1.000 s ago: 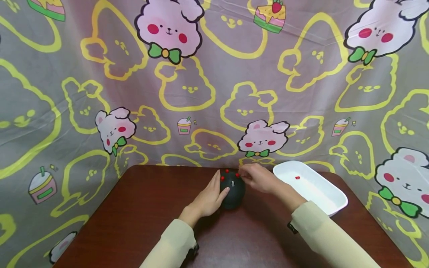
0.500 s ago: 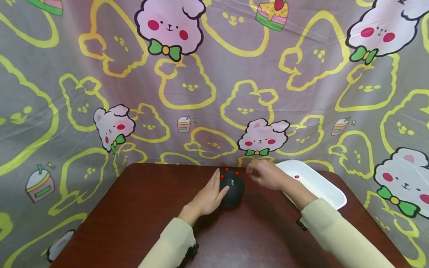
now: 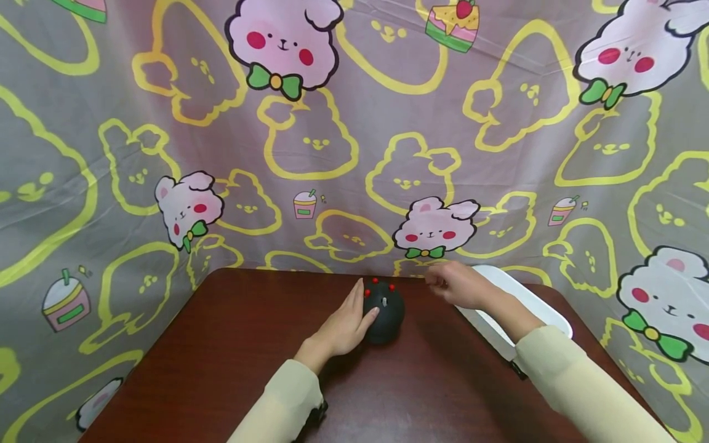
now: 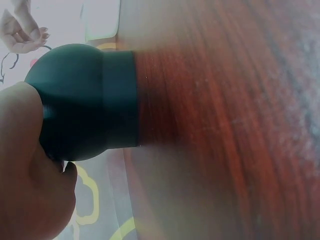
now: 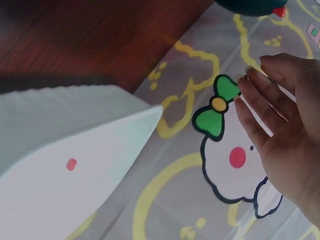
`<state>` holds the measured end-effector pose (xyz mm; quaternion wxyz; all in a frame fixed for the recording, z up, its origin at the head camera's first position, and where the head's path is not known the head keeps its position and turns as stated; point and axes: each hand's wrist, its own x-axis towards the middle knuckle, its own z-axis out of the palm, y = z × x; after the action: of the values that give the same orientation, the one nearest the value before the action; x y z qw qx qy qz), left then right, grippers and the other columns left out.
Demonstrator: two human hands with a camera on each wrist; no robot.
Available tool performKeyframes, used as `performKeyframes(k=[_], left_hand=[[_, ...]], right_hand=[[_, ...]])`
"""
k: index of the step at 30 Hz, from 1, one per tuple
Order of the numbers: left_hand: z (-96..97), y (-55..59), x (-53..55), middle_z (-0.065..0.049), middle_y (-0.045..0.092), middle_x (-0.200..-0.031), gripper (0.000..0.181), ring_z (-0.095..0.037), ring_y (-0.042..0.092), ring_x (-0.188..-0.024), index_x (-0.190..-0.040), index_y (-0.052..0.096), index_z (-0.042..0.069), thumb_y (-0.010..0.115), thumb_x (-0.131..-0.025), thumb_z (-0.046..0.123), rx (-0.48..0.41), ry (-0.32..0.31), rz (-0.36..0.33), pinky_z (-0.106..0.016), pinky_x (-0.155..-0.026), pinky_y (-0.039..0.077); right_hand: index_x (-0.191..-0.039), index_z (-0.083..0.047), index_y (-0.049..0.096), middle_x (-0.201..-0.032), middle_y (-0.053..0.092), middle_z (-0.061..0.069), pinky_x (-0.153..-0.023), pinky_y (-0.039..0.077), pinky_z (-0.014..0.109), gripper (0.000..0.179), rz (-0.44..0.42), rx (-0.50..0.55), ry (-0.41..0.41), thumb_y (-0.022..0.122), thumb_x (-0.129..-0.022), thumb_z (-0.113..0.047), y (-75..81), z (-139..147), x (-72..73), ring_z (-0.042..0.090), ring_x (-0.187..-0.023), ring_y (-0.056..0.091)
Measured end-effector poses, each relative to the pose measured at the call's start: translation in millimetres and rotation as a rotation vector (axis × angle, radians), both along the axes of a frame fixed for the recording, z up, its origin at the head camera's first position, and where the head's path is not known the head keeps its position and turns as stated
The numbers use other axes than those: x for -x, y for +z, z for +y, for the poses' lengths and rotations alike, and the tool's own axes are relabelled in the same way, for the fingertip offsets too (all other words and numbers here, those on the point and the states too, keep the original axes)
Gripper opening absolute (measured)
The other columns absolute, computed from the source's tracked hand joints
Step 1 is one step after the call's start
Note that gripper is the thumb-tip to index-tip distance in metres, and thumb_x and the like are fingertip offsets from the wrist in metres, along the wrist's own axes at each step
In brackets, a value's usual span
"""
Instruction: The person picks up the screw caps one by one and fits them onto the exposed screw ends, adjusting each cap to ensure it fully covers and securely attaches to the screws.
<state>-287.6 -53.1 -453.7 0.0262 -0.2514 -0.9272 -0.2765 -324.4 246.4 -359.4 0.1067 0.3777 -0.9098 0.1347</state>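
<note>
A black round holder [image 3: 384, 317] [image 4: 85, 105] stands at the middle of the brown table, with red pins [image 3: 375, 281] and one grey pin stuck in its top. My left hand [image 3: 346, 323] [image 4: 30, 190] grips its left side, thumb on its front. My right hand [image 3: 432, 282] [image 5: 252, 75] hovers to the right of the holder, over the near end of a white tray [image 3: 534, 301] [image 5: 50, 200]. Its fingertips are drawn together in a pinch; what they hold is too small to make out. One red piece [image 5: 71, 164] lies in the tray.
The table [image 3: 221, 357] is walled on three sides by a hanging cartoon-print cloth [image 3: 310, 154] close behind the holder and tray. The tray sits at the back right corner, partly hidden by my right forearm [image 3: 554, 363].
My right hand has left the top of the holder and moved right and slightly up, to over the tray. The left hand and the holder have stayed put.
</note>
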Motion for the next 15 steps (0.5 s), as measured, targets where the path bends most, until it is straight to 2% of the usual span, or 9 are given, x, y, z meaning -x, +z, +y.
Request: performKeyframes(k=[10, 15], left_hand=[[-0.2, 0.4, 0.8, -0.010, -0.003, -0.172, 0.086, -0.022, 0.007, -0.158, -0.164, -0.003, 0.005, 0.029, -0.107, 0.061, -0.001, -0.006, -0.007, -0.043, -0.124, 0.021], [-0.7, -0.4, 0.9, -0.010, -0.003, -0.172, 0.086, -0.022, 0.007, -0.158, -0.164, -0.003, 0.004, 0.028, -0.107, 0.061, 0.006, -0.005, -0.008, -0.043, -0.124, 0.021]], right_hand=[[-0.095, -0.011, 0.071, -0.087, 0.070, -0.004, -0.076, 0.056, 0.043, 0.014, -0.053, -0.061, -0.068, 0.074, -0.085, -0.001, 0.0, 24, 5.0, 0.019, -0.083, 0.069], [-0.088, -0.008, 0.070, -0.084, 0.068, -0.001, -0.075, 0.056, 0.043, 0.010, -0.049, -0.065, -0.060, 0.073, -0.084, 0.000, -2.0, 37, 9.0, 0.022, -0.081, 0.067]])
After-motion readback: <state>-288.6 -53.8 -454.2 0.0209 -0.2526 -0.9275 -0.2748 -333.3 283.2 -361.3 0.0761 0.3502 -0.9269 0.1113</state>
